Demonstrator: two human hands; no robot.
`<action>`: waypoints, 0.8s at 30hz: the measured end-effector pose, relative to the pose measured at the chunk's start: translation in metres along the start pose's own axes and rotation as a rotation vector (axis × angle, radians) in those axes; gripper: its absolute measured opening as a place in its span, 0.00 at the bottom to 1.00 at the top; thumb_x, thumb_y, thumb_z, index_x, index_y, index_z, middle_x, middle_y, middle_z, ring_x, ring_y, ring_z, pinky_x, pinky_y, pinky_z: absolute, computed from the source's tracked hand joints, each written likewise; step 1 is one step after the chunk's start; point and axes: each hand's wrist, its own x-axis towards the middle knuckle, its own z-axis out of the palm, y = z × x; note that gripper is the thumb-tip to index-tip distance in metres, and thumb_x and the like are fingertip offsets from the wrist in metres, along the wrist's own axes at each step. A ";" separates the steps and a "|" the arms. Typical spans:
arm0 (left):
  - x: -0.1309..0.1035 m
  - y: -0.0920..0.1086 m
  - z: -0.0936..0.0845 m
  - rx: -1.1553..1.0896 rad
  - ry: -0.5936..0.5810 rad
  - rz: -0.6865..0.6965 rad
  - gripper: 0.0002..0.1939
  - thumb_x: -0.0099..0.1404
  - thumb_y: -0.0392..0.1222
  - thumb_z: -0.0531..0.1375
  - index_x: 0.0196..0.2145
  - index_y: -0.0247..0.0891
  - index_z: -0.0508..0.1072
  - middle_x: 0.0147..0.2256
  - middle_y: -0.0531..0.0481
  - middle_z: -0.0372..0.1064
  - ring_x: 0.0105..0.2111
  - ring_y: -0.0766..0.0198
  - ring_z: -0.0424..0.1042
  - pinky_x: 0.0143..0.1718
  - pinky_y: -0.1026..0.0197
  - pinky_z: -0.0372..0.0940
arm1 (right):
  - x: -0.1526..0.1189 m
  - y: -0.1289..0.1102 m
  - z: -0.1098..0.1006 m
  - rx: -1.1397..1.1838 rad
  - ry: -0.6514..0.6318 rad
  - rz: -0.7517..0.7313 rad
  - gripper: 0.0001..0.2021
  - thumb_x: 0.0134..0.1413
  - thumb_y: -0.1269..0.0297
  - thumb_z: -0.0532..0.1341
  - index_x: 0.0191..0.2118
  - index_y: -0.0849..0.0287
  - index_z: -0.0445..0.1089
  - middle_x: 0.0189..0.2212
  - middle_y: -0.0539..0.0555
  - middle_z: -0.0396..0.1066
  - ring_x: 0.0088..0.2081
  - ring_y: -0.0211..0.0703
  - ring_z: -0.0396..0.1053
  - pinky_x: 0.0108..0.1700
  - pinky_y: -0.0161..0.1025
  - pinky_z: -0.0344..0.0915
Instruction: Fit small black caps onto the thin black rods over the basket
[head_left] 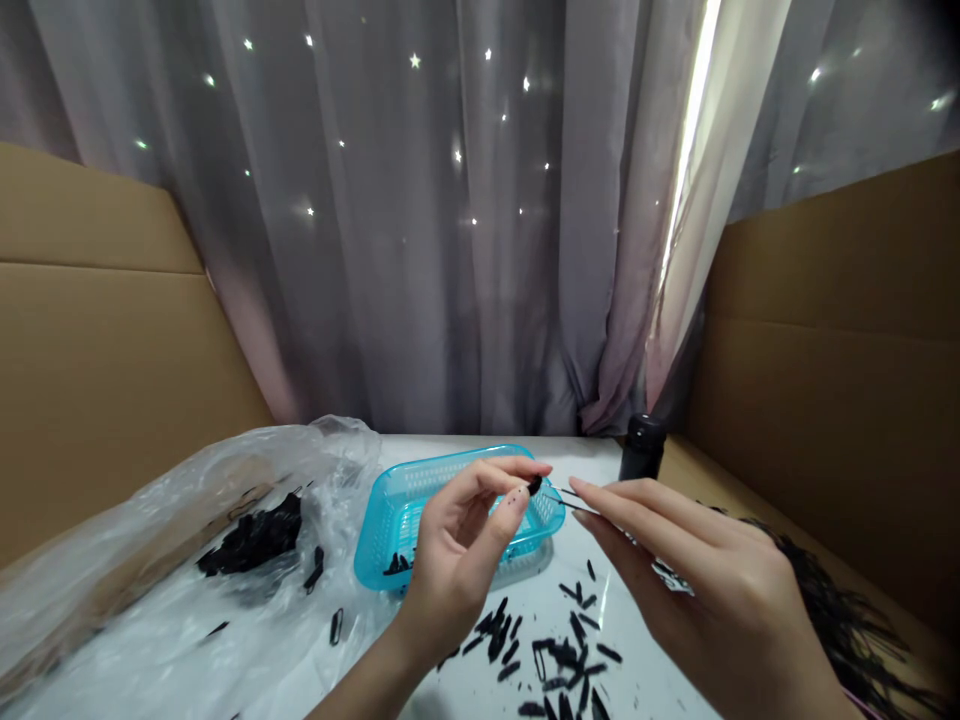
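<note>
My left hand [461, 545] pinches a small black piece [535, 486] between thumb and forefinger, above the right end of a blue plastic basket [365, 540]. In my right hand [697, 560] are thin tweezers [568, 503], their two dark prongs pointing left toward the black piece. Whether the tips touch it is too small to tell. Below my hands, many small black strips [577, 655] lie scattered on the white table. A few more black pieces [397, 564] rest inside the basket, partly hidden by my left hand.
A clear plastic bag [341, 455] with a clump of black strips [259, 535] spreads over the left side. At the back right stands a dark bottle [643, 447]. Long black strands [840, 610] lie at far right. Cardboard panels [97, 340] flank both sides; a grey curtain [420, 250] hangs behind.
</note>
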 end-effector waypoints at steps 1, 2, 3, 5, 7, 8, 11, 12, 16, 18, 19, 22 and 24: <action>0.000 0.001 0.000 0.006 -0.004 0.000 0.07 0.69 0.37 0.60 0.32 0.41 0.76 0.42 0.49 0.77 0.45 0.62 0.74 0.48 0.64 0.69 | 0.000 0.000 0.000 -0.002 0.009 0.000 0.09 0.61 0.74 0.61 0.45 0.60 0.75 0.35 0.53 0.77 0.31 0.37 0.74 0.34 0.31 0.70; 0.000 0.001 0.001 0.007 -0.008 -0.002 0.07 0.69 0.37 0.60 0.33 0.41 0.76 0.42 0.49 0.77 0.44 0.63 0.75 0.48 0.64 0.70 | 0.001 0.000 0.000 -0.004 0.018 -0.003 0.09 0.61 0.74 0.61 0.45 0.60 0.75 0.34 0.53 0.77 0.31 0.36 0.74 0.34 0.31 0.70; 0.000 0.001 0.002 0.005 -0.011 -0.001 0.07 0.69 0.37 0.60 0.33 0.41 0.77 0.42 0.49 0.77 0.43 0.63 0.75 0.48 0.65 0.70 | 0.001 0.000 0.000 -0.005 0.024 -0.005 0.10 0.61 0.74 0.61 0.45 0.60 0.75 0.34 0.53 0.77 0.31 0.36 0.74 0.34 0.31 0.70; 0.000 0.001 0.003 -0.009 -0.017 0.005 0.07 0.69 0.36 0.60 0.33 0.42 0.78 0.42 0.50 0.77 0.42 0.65 0.76 0.46 0.67 0.71 | 0.000 0.001 0.000 -0.005 0.029 -0.002 0.10 0.61 0.74 0.61 0.46 0.61 0.75 0.34 0.53 0.77 0.31 0.36 0.74 0.34 0.31 0.70; 0.000 0.001 0.004 -0.020 -0.020 0.012 0.07 0.69 0.36 0.60 0.34 0.42 0.78 0.42 0.51 0.77 0.42 0.66 0.76 0.46 0.69 0.71 | 0.000 0.001 0.000 0.000 0.025 0.003 0.10 0.61 0.74 0.61 0.46 0.61 0.75 0.35 0.53 0.77 0.31 0.36 0.74 0.35 0.31 0.70; 0.000 0.001 0.004 -0.022 -0.022 0.013 0.08 0.69 0.35 0.60 0.34 0.42 0.78 0.42 0.51 0.77 0.42 0.66 0.76 0.45 0.69 0.71 | -0.001 0.002 0.000 0.003 0.022 0.004 0.10 0.61 0.75 0.61 0.46 0.60 0.75 0.35 0.53 0.77 0.31 0.36 0.73 0.35 0.31 0.70; 0.001 0.001 0.004 -0.015 -0.019 0.019 0.08 0.69 0.34 0.60 0.34 0.41 0.78 0.41 0.51 0.77 0.42 0.66 0.76 0.46 0.70 0.71 | -0.002 0.003 0.001 0.009 0.010 0.002 0.11 0.61 0.75 0.61 0.47 0.60 0.75 0.35 0.53 0.77 0.31 0.36 0.73 0.35 0.32 0.70; 0.000 0.001 0.004 -0.009 -0.019 0.021 0.08 0.69 0.34 0.60 0.34 0.41 0.78 0.41 0.51 0.77 0.42 0.66 0.76 0.46 0.70 0.71 | -0.002 0.004 0.001 0.007 0.004 0.003 0.10 0.61 0.75 0.61 0.47 0.60 0.75 0.36 0.53 0.77 0.31 0.36 0.73 0.35 0.32 0.69; 0.000 -0.001 0.004 0.039 -0.021 0.058 0.08 0.69 0.32 0.59 0.35 0.41 0.77 0.42 0.51 0.77 0.43 0.65 0.75 0.46 0.68 0.72 | -0.003 0.004 -0.002 -0.027 -0.033 0.012 0.10 0.62 0.73 0.60 0.47 0.58 0.74 0.36 0.52 0.76 0.30 0.36 0.72 0.35 0.33 0.69; -0.001 -0.002 0.003 0.111 -0.027 0.116 0.09 0.69 0.31 0.58 0.36 0.42 0.76 0.42 0.50 0.77 0.45 0.65 0.75 0.47 0.67 0.71 | -0.004 0.004 -0.005 -0.039 -0.061 0.021 0.10 0.63 0.72 0.59 0.47 0.57 0.74 0.36 0.52 0.76 0.30 0.37 0.72 0.34 0.33 0.69; -0.002 -0.003 0.003 0.166 -0.036 0.157 0.09 0.69 0.30 0.58 0.37 0.42 0.76 0.43 0.50 0.76 0.46 0.64 0.75 0.48 0.65 0.71 | -0.004 0.004 -0.006 -0.041 -0.073 0.025 0.10 0.63 0.72 0.59 0.48 0.56 0.73 0.36 0.51 0.76 0.30 0.37 0.72 0.34 0.33 0.69; -0.004 -0.006 0.000 0.349 -0.072 0.285 0.10 0.68 0.28 0.58 0.40 0.42 0.74 0.45 0.50 0.76 0.46 0.63 0.74 0.49 0.62 0.70 | -0.005 0.005 -0.007 -0.047 -0.091 0.037 0.11 0.64 0.73 0.57 0.48 0.55 0.72 0.37 0.51 0.76 0.30 0.36 0.72 0.34 0.33 0.68; -0.005 -0.007 -0.002 0.423 -0.080 0.331 0.11 0.68 0.27 0.58 0.41 0.42 0.74 0.45 0.49 0.76 0.47 0.62 0.74 0.49 0.60 0.70 | -0.006 0.004 -0.007 -0.052 -0.098 0.044 0.12 0.64 0.74 0.57 0.48 0.55 0.72 0.37 0.50 0.76 0.30 0.36 0.72 0.33 0.33 0.67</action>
